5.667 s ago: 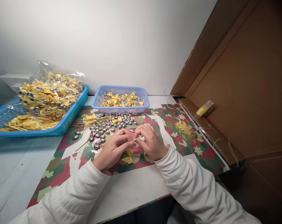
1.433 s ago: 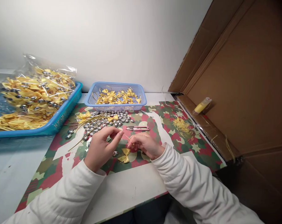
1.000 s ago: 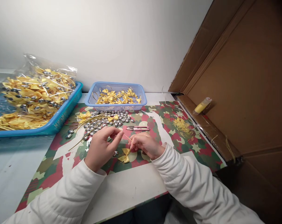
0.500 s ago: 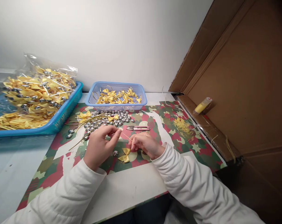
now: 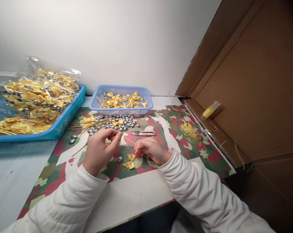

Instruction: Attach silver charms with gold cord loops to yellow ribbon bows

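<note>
My left hand point(image 5: 101, 150) is closed in a pinch, thumb against forefinger. A thin pale line shows behind its thumb, too fine to name. My right hand point(image 5: 150, 149) is closed on a thin yellow thread point(image 5: 130, 140), whose free end points toward my left fingertips with a small gap between. Below the hands lie a yellow ribbon bow point(image 5: 130, 161) and a small silver bell point(image 5: 120, 159). Just beyond my right hand rest pink-handled thread snips point(image 5: 143, 133).
Silver bells point(image 5: 129, 121) and gold cords lie behind my left hand. A blue basket point(image 5: 119, 111) holds yellow bows. At left stands a bigger blue tray point(image 5: 51, 134) with bagged bows. Loose yellow threads point(image 5: 191, 131), a yellow tube point(image 5: 210, 110) and a cardboard wall point(image 5: 253, 81) are at right.
My left hand has moved a little to the left, away from the thread, which earlier reached its fingertips. My right hand has stayed almost still.
</note>
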Demonstrator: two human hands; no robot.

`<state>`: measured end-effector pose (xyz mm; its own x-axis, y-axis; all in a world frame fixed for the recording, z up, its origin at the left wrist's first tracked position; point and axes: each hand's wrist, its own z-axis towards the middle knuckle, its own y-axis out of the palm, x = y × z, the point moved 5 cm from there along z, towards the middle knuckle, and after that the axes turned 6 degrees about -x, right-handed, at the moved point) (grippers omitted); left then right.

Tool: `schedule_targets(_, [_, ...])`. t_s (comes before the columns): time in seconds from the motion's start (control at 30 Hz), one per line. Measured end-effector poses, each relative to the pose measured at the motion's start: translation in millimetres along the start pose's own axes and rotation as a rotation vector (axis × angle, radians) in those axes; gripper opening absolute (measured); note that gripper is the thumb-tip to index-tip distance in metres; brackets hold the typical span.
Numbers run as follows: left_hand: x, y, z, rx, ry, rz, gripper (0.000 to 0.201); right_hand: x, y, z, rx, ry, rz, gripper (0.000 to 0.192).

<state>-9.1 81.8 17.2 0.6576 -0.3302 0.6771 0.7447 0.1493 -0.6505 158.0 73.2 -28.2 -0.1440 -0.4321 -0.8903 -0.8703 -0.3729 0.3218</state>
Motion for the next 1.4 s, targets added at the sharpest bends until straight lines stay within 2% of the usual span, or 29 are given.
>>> schedule_targets(0.43, [0.9, -6.0, 3.4, -0.002, 0.007, 0.054, 0.026, -2.3, -3.8, 1.2, 0.026, -0.029, -0.037, 0.018])
schedule_targets(0.6, [0.5, -5.9, 5.1, -0.019, 0.006, 0.063, 0.026, -10.6, -11.0, 0.1, 0.056, -0.117, -0.104, 0.021])
schedule_targets(0.8, [0.4, -5.6, 5.5, -0.024, -0.009, 0.038, 0.026, -29.4, -11.8, -7.5, 0.070, -0.302, -0.303, 0.023])
schedule_targets(1.0, [0.9, -7.7, 5.8, -0.010, -0.023, 0.010, 0.026, -38.4, -16.6, -10.4, 0.125, -0.366, -0.443, 0.022])
schedule_targets(1.07, [1.6, -8.5, 5.6, -0.008, 0.002, 0.010, 0.025, -40.9, -22.9, -9.5, 0.173, -0.387, -0.493, 0.022])
schedule_targets(1.13, [3.3, -9.0, 5.2, -0.017, 0.035, 0.011, 0.024, -45.7, -31.8, -10.5, 0.274, -0.431, -0.544, 0.022])
schedule_targets(1.23, [10.0, -6.1, 3.4, -0.085, 0.116, 0.012, 0.025, -56.7, -42.6, -17.9, 0.469, -0.547, -0.606, 0.021])
schedule_targets(1.27, [13.9, -3.6, 2.2, -0.125, 0.161, 0.023, 0.026, -59.4, -42.8, -20.2, 0.493, -0.581, -0.609, 0.019])
schedule_targets(1.33, [23.6, 2.8, -1.7, -0.201, 0.283, 0.072, 0.027, -59.9, -37.2, -20.3, 0.430, -0.595, -0.578, 0.016])
schedule_targets(1.4, [34.3, 8.8, -7.7, -0.237, 0.433, 0.132, 0.025, -51.9, -24.5, -14.6, 0.231, -0.531, -0.498, 0.021])
